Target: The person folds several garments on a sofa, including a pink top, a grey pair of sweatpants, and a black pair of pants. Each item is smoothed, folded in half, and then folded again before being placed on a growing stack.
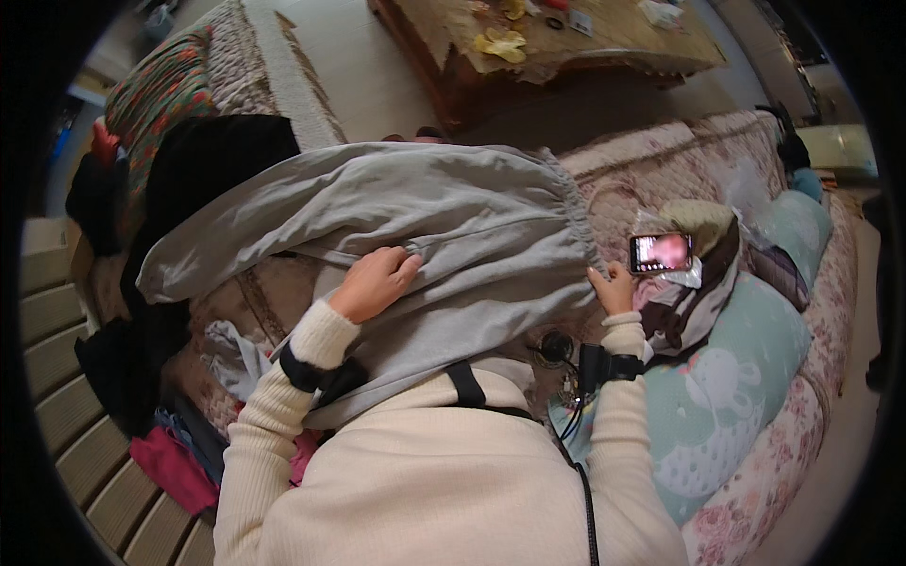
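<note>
Grey sweatpants lie spread across a quilted seat in front of me, the gathered elastic waistband at the right and one leg stretching far left. My left hand rests on the fabric near the crotch, its fingers extended over the cloth and only lightly bent. At the waistband's near corner, my right hand has its fingers closed in a pinch on the edge. Part of the nearer trouser leg is hidden under my left forearm.
Right of the waistband, a lit phone sits on crumpled clothes, beside a pale green pillow. Black cloth and pink fabric lie leftward. A wooden table stands beyond. Cables hang near my right wrist.
</note>
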Tool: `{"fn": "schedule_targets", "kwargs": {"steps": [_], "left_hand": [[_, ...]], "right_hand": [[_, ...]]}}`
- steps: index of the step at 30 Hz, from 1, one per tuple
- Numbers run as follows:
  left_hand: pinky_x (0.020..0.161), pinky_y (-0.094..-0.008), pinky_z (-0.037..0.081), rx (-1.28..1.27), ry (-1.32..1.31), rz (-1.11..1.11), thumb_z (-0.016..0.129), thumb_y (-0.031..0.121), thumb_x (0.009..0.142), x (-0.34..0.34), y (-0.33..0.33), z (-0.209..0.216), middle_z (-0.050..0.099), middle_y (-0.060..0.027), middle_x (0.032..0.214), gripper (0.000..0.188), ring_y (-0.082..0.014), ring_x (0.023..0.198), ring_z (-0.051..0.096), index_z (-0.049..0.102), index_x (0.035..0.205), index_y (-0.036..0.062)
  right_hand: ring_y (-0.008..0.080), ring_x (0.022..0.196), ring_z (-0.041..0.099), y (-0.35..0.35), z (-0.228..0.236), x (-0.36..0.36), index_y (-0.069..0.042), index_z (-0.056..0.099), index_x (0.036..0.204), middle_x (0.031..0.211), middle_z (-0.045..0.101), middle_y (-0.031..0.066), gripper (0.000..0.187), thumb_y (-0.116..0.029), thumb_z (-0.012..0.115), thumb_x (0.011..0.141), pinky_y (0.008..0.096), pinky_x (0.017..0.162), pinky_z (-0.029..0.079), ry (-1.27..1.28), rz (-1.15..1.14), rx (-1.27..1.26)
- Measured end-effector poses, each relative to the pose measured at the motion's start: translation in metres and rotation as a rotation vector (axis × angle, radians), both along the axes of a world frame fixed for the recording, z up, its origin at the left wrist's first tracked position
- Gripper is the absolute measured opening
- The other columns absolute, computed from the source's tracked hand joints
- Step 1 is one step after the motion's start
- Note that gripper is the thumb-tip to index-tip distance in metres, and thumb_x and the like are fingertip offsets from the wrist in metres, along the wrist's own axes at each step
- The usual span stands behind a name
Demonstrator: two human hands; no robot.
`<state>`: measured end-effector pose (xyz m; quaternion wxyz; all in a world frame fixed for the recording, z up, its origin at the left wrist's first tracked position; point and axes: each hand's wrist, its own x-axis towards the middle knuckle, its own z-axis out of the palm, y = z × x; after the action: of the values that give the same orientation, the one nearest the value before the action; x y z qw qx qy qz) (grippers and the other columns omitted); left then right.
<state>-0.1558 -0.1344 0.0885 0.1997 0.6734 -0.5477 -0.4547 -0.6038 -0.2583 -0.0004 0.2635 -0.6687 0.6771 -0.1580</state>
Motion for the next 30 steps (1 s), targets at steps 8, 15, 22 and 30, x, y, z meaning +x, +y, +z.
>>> {"fn": "schedule_targets", "kwargs": {"steps": [8, 15, 22, 30], "left_hand": [[0.073, -0.0509, 0.046, 0.056, -0.087, 0.029, 0.046, 0.038, 0.093, -0.007, 0.001, -0.011, 0.064, -0.0225, 0.084, 0.041, -0.0430, 0.083, 0.061, 0.061, 0.086, 0.0010], [0.079, -0.0512, 0.045, 0.130, -0.072, -0.022, 0.042, 0.046, 0.096, -0.004, 0.001, -0.004, 0.065, -0.0258, 0.095, 0.046, -0.0454, 0.091, 0.060, 0.056, 0.097, 0.0014], [0.084, -0.0375, 0.044, 0.145, 0.232, -0.010, 0.051, 0.046, 0.094, 0.005, 0.001, -0.019, 0.064, -0.0192, 0.104, 0.050, -0.0314, 0.097, 0.060, 0.056, 0.109, -0.0014], [0.075, -0.0318, 0.044, 0.205, 0.487, -0.001, 0.057, 0.030, 0.093, 0.001, -0.001, -0.024, 0.060, -0.0077, 0.085, 0.033, -0.0150, 0.079, 0.053, 0.057, 0.103, -0.0016]], "right_hand": [[0.0354, 0.100, 0.055, -0.021, 0.035, 0.056, -0.002, 0.053, 0.111, 0.104, 0.058, 0.0185, 0.048, 0.000, 0.058, 0.064, 0.0411, 0.091, 0.044, 0.192, 0.100, -0.212], [0.0334, 0.097, 0.056, -0.086, 0.032, 0.102, -0.001, 0.055, 0.117, 0.104, 0.059, 0.0183, 0.042, -0.023, 0.066, 0.084, 0.0408, 0.089, 0.044, 0.106, 0.153, -0.121], [0.0303, 0.083, 0.063, -0.126, -0.001, 0.091, 0.005, 0.063, 0.093, 0.088, 0.067, 0.0194, 0.065, -0.056, 0.072, 0.074, 0.0384, 0.077, 0.049, 0.229, 0.145, 0.075], [0.0252, 0.067, 0.058, -0.136, 0.011, 0.056, 0.003, 0.060, 0.073, 0.071, 0.064, 0.0172, 0.047, -0.043, 0.069, 0.083, 0.0406, 0.069, 0.046, 0.080, -0.008, -0.177]]}}
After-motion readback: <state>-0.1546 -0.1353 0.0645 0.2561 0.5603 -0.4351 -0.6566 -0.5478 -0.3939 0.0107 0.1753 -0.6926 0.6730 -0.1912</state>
